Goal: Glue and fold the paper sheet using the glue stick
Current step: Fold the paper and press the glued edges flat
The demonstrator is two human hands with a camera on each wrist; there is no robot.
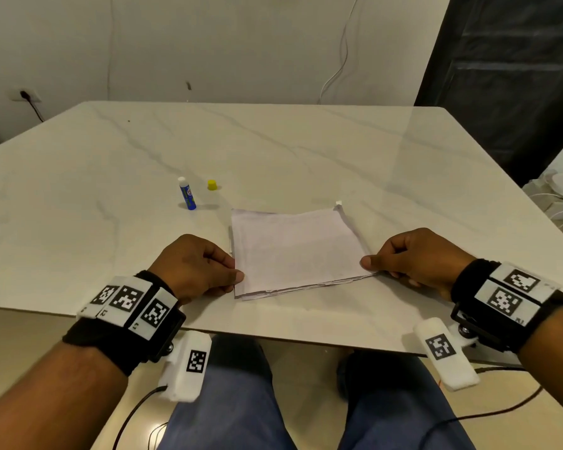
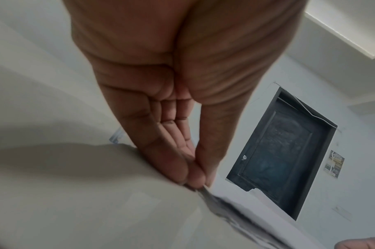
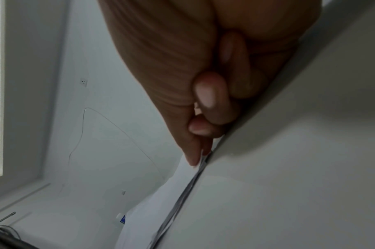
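A folded white paper sheet [image 1: 293, 251] lies flat on the marble table [image 1: 306, 147], several layers showing along its near edge. My left hand [image 1: 238, 274] pinches the sheet's near left corner between thumb and fingers; the left wrist view shows the fingertips [image 2: 195, 178] meeting on the paper [image 2: 235, 207]. My right hand [image 1: 369, 263] pinches the near right corner, thumb on top, and in the right wrist view the thumb tip and fingers [image 3: 196, 158] clamp the paper's edge [image 3: 161, 210]. A blue glue stick [image 1: 187, 193] stands uncapped behind the left hand, its yellow cap [image 1: 212, 184] beside it.
The table's near edge [image 1: 273, 336] runs just under my wrists, with my legs in blue trousers [image 1: 241, 417] below it. A dark curtain [image 1: 501, 76] hangs at the back right. A small white scrap [image 1: 338, 203] lies by the sheet's far right corner.
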